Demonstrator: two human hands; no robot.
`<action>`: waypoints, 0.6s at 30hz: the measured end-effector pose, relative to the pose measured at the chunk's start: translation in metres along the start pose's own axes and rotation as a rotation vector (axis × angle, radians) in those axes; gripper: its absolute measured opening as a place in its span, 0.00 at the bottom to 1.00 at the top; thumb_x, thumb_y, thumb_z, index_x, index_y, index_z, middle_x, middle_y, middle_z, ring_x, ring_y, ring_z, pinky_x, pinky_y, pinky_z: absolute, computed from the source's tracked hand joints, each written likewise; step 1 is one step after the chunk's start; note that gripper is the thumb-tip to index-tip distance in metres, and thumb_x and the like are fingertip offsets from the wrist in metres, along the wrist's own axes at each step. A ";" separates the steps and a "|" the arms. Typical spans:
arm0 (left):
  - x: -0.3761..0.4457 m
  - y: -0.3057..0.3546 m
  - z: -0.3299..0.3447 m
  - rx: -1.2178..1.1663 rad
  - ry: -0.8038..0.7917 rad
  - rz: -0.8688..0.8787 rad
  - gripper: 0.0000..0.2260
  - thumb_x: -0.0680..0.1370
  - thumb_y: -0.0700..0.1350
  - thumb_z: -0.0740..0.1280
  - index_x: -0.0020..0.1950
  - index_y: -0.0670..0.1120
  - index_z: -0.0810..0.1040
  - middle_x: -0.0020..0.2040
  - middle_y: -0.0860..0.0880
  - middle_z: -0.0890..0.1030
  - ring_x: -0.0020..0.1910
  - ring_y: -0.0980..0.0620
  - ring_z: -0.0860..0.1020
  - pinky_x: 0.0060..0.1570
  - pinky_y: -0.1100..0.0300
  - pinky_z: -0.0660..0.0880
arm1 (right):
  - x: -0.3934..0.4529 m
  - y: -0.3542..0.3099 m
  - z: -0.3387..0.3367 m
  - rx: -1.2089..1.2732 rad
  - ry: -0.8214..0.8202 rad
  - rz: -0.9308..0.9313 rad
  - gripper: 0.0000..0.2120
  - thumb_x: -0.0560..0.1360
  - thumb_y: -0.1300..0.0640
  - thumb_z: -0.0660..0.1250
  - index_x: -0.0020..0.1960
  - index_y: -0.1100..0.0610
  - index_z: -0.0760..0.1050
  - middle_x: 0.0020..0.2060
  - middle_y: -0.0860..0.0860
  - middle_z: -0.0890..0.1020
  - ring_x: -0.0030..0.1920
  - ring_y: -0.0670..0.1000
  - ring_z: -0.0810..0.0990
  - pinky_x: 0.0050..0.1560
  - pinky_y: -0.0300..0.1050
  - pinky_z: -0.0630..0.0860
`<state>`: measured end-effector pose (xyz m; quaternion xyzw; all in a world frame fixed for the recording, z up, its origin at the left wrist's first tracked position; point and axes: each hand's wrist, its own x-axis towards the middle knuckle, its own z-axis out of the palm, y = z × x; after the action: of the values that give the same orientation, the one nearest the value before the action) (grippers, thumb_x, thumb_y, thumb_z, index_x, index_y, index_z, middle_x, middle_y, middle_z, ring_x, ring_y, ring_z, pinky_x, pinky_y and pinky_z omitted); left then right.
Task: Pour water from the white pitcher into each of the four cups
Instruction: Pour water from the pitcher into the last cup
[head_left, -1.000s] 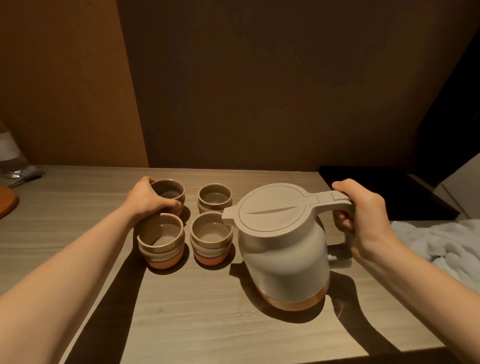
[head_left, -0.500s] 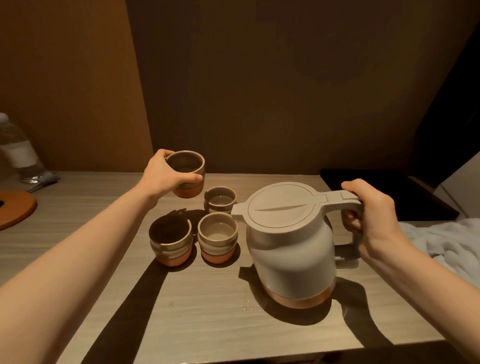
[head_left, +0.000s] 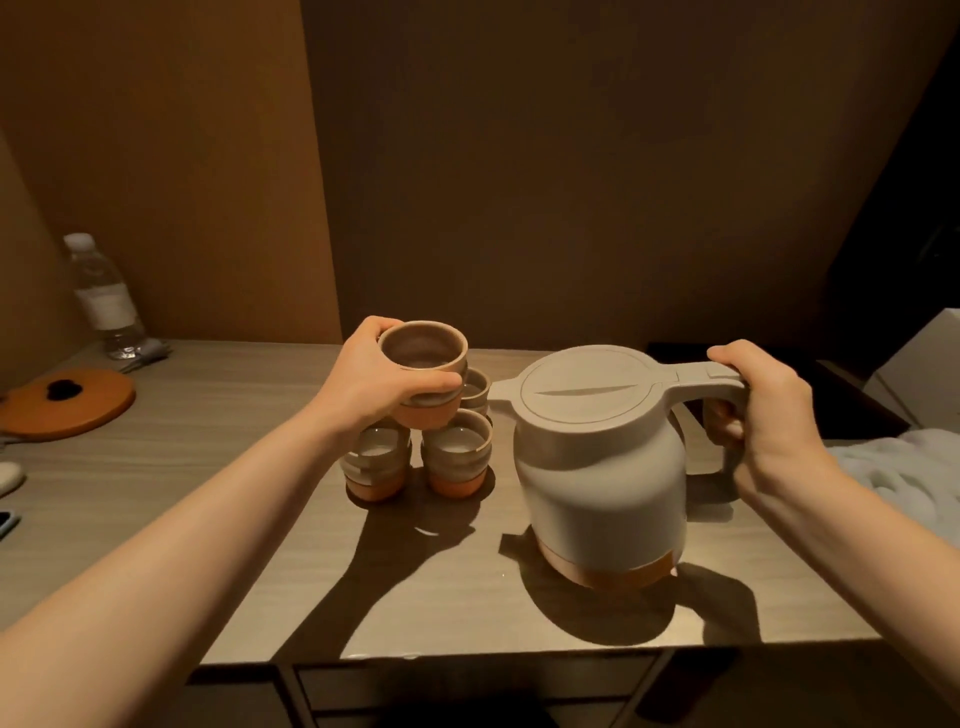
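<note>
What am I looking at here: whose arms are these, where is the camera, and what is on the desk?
No machine: a person wears a camera on the head, looking down at both bare arms. The left hand holds a beige and terracotta ceramic cup lifted above three matching cups on the pale wooden desk. The right hand has its grip around the handle of the white lidded pitcher, which stands on the desk. At the left are a clear plastic bottle and a round orange coaster.

Single head-worn view, looking forward and down across the table (head_left: 260, 519) toward the wall (head_left: 571, 182). Both forearms enter from the near edge.
</note>
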<state>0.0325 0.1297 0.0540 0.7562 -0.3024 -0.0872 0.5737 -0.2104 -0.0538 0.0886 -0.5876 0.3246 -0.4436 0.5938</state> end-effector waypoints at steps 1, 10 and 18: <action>-0.008 0.001 0.001 -0.002 -0.008 0.005 0.34 0.61 0.50 0.82 0.62 0.52 0.70 0.54 0.56 0.75 0.52 0.58 0.75 0.43 0.64 0.72 | -0.002 -0.001 -0.001 -0.005 0.006 -0.003 0.15 0.74 0.53 0.65 0.30 0.54 0.70 0.21 0.44 0.71 0.24 0.42 0.68 0.24 0.35 0.63; -0.062 -0.001 0.016 -0.053 -0.075 -0.013 0.33 0.59 0.50 0.83 0.59 0.53 0.72 0.52 0.59 0.78 0.51 0.61 0.77 0.43 0.66 0.72 | -0.017 -0.008 -0.011 -0.034 -0.001 -0.026 0.14 0.75 0.52 0.64 0.31 0.54 0.71 0.20 0.43 0.73 0.22 0.41 0.70 0.23 0.34 0.65; -0.079 -0.010 0.032 0.009 -0.140 0.002 0.34 0.59 0.48 0.83 0.60 0.55 0.70 0.53 0.60 0.77 0.52 0.60 0.76 0.43 0.69 0.72 | -0.020 -0.008 -0.012 -0.030 -0.015 -0.004 0.14 0.75 0.52 0.64 0.32 0.55 0.71 0.22 0.44 0.74 0.22 0.40 0.72 0.23 0.34 0.66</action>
<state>-0.0425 0.1491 0.0175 0.7504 -0.3432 -0.1380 0.5478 -0.2299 -0.0399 0.0929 -0.6004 0.3256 -0.4355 0.5863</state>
